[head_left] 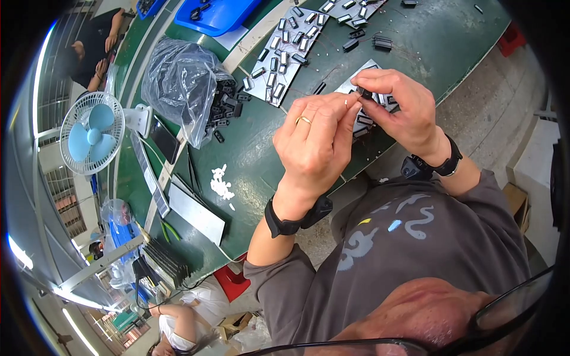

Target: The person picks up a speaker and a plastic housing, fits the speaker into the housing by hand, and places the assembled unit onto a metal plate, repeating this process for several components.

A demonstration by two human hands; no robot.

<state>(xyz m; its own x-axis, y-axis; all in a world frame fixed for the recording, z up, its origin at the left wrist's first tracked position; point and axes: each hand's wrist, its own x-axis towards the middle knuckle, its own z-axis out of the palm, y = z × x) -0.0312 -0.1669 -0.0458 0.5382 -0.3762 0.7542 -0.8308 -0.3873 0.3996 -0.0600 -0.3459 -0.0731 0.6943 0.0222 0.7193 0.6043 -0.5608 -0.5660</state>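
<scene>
My left hand [312, 139], with a ring on one finger, is closed in a pinch on a small white piece [346, 103]. Close beside it, my right hand [409, 104] grips a small black plastic housing [364, 93] between thumb and fingers. The fingertips of both hands almost meet, and they hide part of the housing. Below them lies a pale plate [363, 70] bearing black parts, partly covered by my hands. A scatter of small white pieces [221, 185] rests on the green table [249, 154], left of my left forearm.
Beyond my hands lies a plate [259, 85] with rows of black-and-white parts. Black housings [224, 107] spill from a plastic bag [178, 77]. A fan [92, 136], dark phone [163, 139], white sheet [199, 213] and blue tray [222, 18] are leftward. Another person [92, 47] sits far left.
</scene>
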